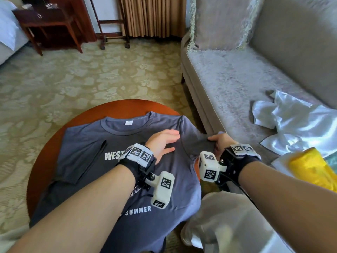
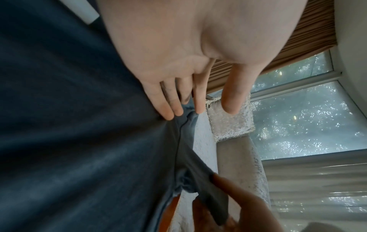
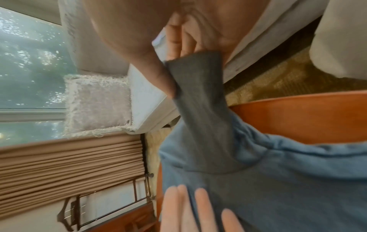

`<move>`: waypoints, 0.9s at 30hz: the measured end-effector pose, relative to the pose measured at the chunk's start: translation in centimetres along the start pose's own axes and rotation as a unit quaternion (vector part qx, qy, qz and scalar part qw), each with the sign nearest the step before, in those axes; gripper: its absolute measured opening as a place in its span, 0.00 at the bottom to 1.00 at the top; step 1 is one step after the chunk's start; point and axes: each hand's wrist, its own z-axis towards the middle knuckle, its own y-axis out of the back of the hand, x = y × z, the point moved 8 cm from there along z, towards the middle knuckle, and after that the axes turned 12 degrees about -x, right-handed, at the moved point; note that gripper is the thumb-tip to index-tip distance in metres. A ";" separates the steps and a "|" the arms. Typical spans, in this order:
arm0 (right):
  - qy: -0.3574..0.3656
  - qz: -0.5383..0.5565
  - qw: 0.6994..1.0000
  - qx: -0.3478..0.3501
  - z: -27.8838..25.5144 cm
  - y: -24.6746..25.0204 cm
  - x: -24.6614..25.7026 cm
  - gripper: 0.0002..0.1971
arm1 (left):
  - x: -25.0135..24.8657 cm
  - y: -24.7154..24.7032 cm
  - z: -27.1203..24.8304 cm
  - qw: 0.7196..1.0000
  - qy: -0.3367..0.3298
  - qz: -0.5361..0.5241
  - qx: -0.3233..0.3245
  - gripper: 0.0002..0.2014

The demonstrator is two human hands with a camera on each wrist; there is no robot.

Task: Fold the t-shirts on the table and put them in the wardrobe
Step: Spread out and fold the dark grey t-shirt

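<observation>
- Lying face-up on the round desk point(image 1: 45, 148), the grey t-shirt point(image 1: 87, 143) had one sleeve already folded in.
- The left hand point(image 1: 162, 143), fingers spread flat, pinned the shoulder.
- The right hand point(image 1: 219, 141) pinched the other sleeve point(image 3: 200, 106); folding it over straight, kept taut, would likely avoid creases.

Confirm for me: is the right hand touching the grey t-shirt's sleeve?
Touching. The right wrist view shows the right hand pinching the sleeve of the grey t-shirt between thumb and fingers; the head view agrees.

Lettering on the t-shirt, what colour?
White lettering on a grey-blue t-shirt; clearest in the head view.
</observation>
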 end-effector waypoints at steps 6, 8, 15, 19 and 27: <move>0.081 0.079 0.993 -0.042 -1.8 -0.8 4.2 0.11 | -0.4 0.3 -0.4 0.999 0.025 -0.048 0.008 0.15; 0.157 0.091 0.981 -0.069 -6.6 -1.4 6.5 0.08 | -0.6 0.7 -0.6 0.997 0.033 -0.072 0.008 0.16; 0.355 -0.199 0.913 0.005 -14.3 -8.2 7.8 0.18 | -2.3 3.8 -1.3 0.985 0.056 -0.163 -0.012 0.22; 0.378 -0.324 0.861 0.103 -16.4 -12.4 5.4 0.26 | -2.4 8.1 -1.0 0.982 0.053 -0.149 -0.103 0.26; 0.277 -0.340 0.896 -0.064 -11.8 -10.7 7.5 0.25 | -6.1 20.7 -1.8 0.932 -0.088 0.065 -0.346 0.08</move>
